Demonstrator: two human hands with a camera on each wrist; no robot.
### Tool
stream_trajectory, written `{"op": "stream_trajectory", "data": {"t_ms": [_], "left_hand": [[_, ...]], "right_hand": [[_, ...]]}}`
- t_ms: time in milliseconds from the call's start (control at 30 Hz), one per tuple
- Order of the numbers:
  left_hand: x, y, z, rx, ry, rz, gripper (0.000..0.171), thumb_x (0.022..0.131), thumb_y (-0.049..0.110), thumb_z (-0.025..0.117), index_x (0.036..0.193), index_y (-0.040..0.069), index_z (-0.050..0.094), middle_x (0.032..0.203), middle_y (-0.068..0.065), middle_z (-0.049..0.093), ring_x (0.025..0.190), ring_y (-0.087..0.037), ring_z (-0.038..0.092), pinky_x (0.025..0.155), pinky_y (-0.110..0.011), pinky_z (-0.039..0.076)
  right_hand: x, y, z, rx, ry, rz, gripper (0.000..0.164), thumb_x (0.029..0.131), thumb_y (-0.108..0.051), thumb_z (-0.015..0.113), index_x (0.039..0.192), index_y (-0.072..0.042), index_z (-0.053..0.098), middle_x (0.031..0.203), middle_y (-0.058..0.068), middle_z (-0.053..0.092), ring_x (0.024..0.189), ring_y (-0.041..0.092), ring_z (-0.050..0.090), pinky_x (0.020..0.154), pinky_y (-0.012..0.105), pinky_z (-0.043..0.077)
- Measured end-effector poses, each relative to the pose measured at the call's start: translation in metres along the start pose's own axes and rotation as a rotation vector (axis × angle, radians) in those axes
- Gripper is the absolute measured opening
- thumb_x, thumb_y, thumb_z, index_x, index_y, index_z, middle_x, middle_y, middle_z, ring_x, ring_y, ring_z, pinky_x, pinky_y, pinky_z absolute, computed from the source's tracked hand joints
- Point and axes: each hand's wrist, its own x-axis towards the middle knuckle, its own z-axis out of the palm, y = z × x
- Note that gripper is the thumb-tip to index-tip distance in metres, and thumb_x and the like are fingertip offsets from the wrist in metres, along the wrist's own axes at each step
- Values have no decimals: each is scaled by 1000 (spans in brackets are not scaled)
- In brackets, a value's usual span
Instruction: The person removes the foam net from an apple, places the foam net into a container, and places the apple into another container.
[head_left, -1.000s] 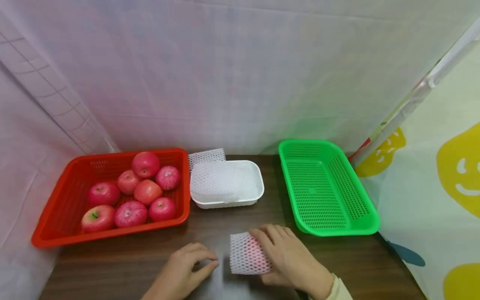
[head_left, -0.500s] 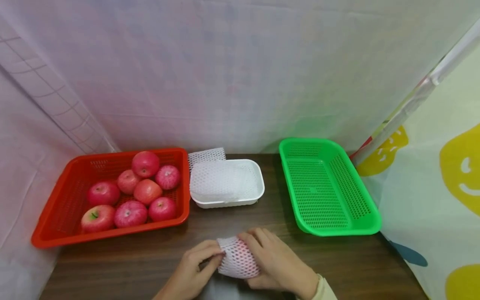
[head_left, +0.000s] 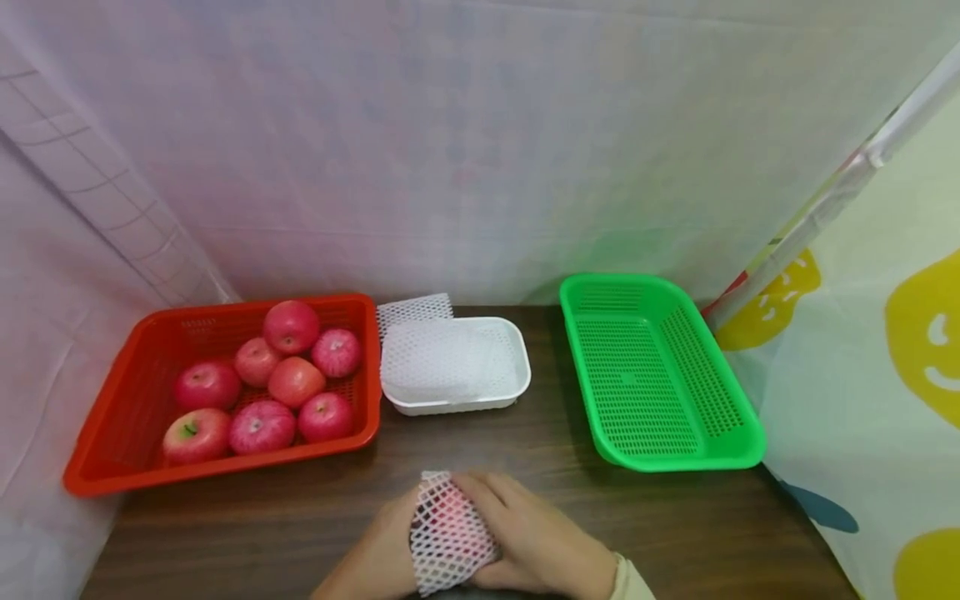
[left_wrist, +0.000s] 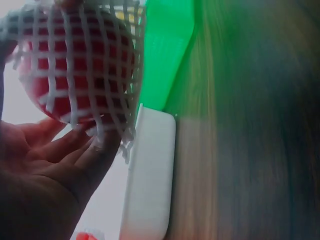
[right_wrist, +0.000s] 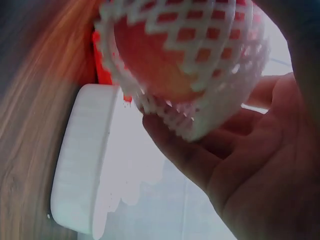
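Note:
A red apple (left_wrist: 75,65) sits inside a white foam net sleeve (head_left: 448,542), low in the middle of the head view. My right hand (head_left: 536,533) grips the sleeved apple from the right, thumb below and fingers over the top. From the left, my left hand (head_left: 384,546) holds the net's open end, its fingers largely hidden behind the mesh. The left wrist view shows that hand's fingers (left_wrist: 85,150) curled at the net's edge, close under the apple. In the right wrist view the apple's bare reddish-yellow skin (right_wrist: 150,60) shows through the net's opening.
A red basket (head_left: 105,417) with several apples (head_left: 261,427) stands at the left. Behind the hands is a white tray (head_left: 457,407) with foam nets (head_left: 423,354); another net (head_left: 414,310) lies behind it. A green basket (head_left: 637,375) stands at right on the wooden table (head_left: 225,533).
My left hand has moved in from beside the net and now holds its open end. My right hand has brought the sleeved apple left and nearer to me, and the net has tilted.

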Motion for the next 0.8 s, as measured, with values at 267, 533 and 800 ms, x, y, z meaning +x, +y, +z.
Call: {"op": "stream_trajectory", "data": {"t_ms": [267, 533, 800], "left_hand": [[-7, -4, -11, -136, -15, -176, 68, 76, 27, 88, 133, 13, 55, 117, 2, 64, 104, -11, 61, 90, -29, 52], [-16, 0, -28, -214, 48, -305, 72, 76, 19, 88, 137, 13, 52, 127, -7, 61, 112, -18, 60, 91, -26, 51], [-25, 9, -47, -7, 62, -500, 73, 74, 48, 87, 134, 25, 53, 120, -1, 61, 99, -18, 61, 81, -35, 55]], "right_hand": [[-11, 8, -2, 8, 35, -2, 61, 89, -41, 75, 138, -10, 55, 127, 0, 62, 114, 15, 61, 97, 33, 50], [-4, 29, -21, -47, 180, -107, 29, 77, -12, 79, 103, -12, 67, 97, -4, 66, 87, 11, 63, 80, 26, 54], [46, 73, -97, -205, 302, -60, 33, 73, -7, 80, 102, -5, 65, 95, 4, 63, 84, 22, 59, 71, 37, 54]]}}
